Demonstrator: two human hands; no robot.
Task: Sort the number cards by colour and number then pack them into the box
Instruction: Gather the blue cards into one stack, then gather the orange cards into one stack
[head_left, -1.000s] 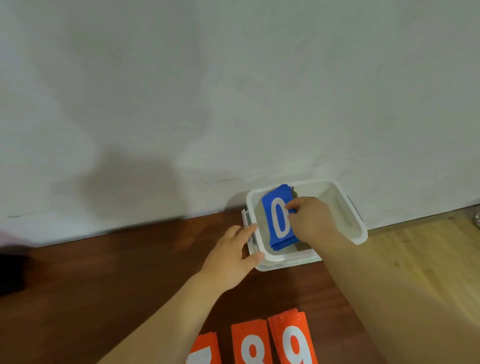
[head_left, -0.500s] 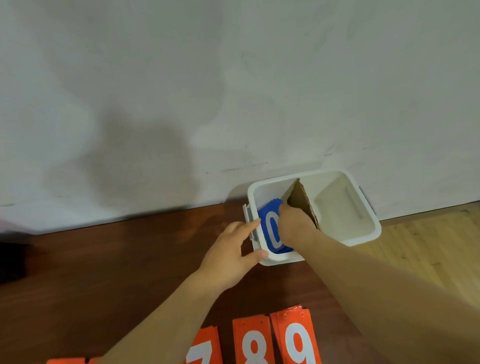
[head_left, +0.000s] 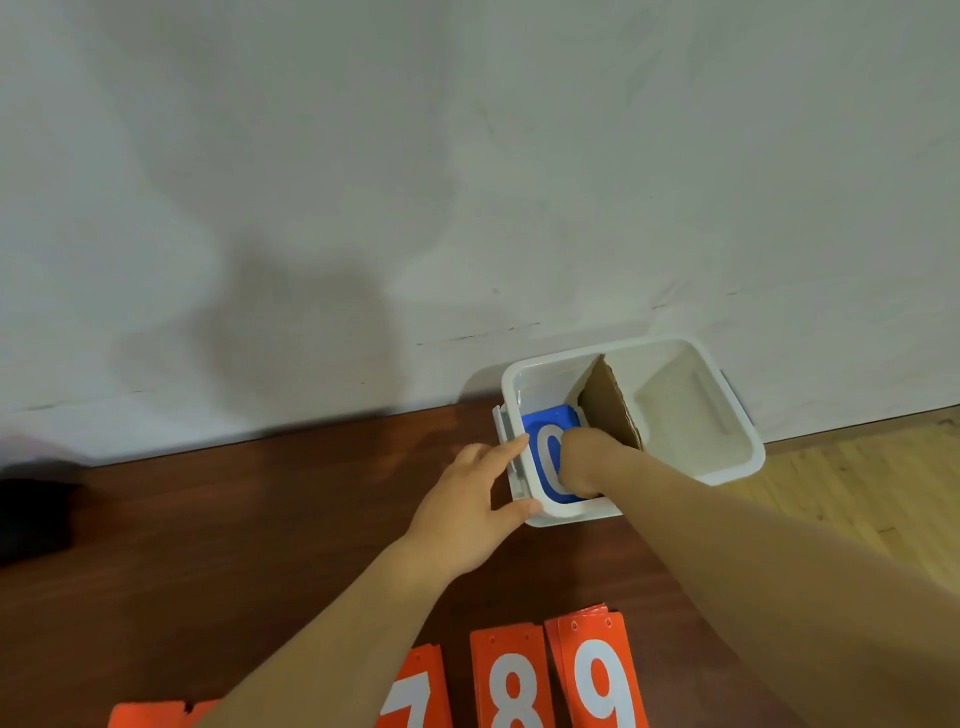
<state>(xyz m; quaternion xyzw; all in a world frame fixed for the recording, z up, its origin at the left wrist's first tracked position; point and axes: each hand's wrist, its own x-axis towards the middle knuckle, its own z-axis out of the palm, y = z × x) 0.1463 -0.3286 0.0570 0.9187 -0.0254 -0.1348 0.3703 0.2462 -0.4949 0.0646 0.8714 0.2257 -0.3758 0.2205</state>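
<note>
The blue cards (head_left: 545, 457), a zero on top, lie flat at the bottom of the left half of the white box (head_left: 727, 410), left of the cardboard divider (head_left: 610, 405) that stands tilted across the box. The right hand (head_left: 582, 462) reaches down into that half and presses on the stack; its fingers are curled under, and I cannot tell whether they pinch the cards. The left hand (head_left: 467, 514) rests against the box's left wall, fingers spread, thumb at the near corner. The box sits on the brown table (head_left: 208, 545), against the white wall (head_left: 467, 182). Nearer than the box lie orange cards (head_left: 511, 675) showing 7, 8 and 9.
</note>
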